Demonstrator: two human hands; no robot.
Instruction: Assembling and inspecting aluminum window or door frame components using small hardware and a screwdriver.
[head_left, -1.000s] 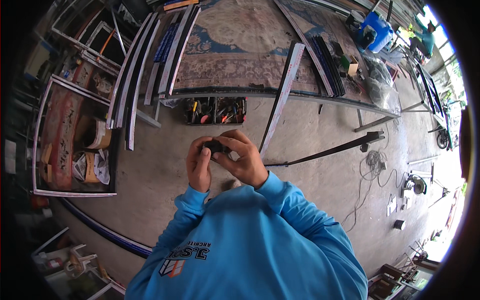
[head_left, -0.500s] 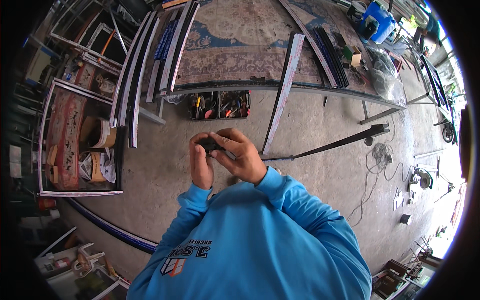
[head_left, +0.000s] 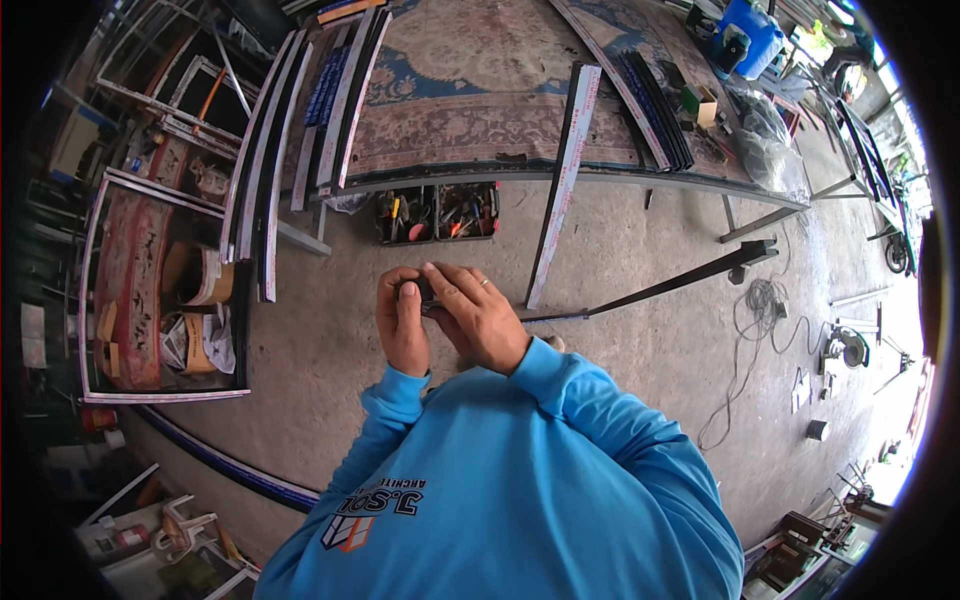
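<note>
Both my hands meet in front of my chest, around a small black part [head_left: 424,291] that is mostly covered by fingers, so its kind cannot be made out. My left hand [head_left: 402,325] grips it, with the thumb up along its near side. From the other side my right hand [head_left: 479,314], with a ring on one finger, closes over the part. Beyond the hands, a long profile with white protective film [head_left: 567,185] leans against the edge of the carpet-covered table [head_left: 450,135].
An open toolbox [head_left: 437,238] sits on the floor under the table's near edge. More long profiles [head_left: 350,110] lie across the table at left. A dark bar [head_left: 680,283] and a coiled cable [head_left: 763,300] are at right. A rectangular frame [head_left: 165,397] stands at left.
My right hand has turned, its fingers now lying further over the black part and showing the back of the hand. The left thumb has shifted slightly, and less of the part shows.
</note>
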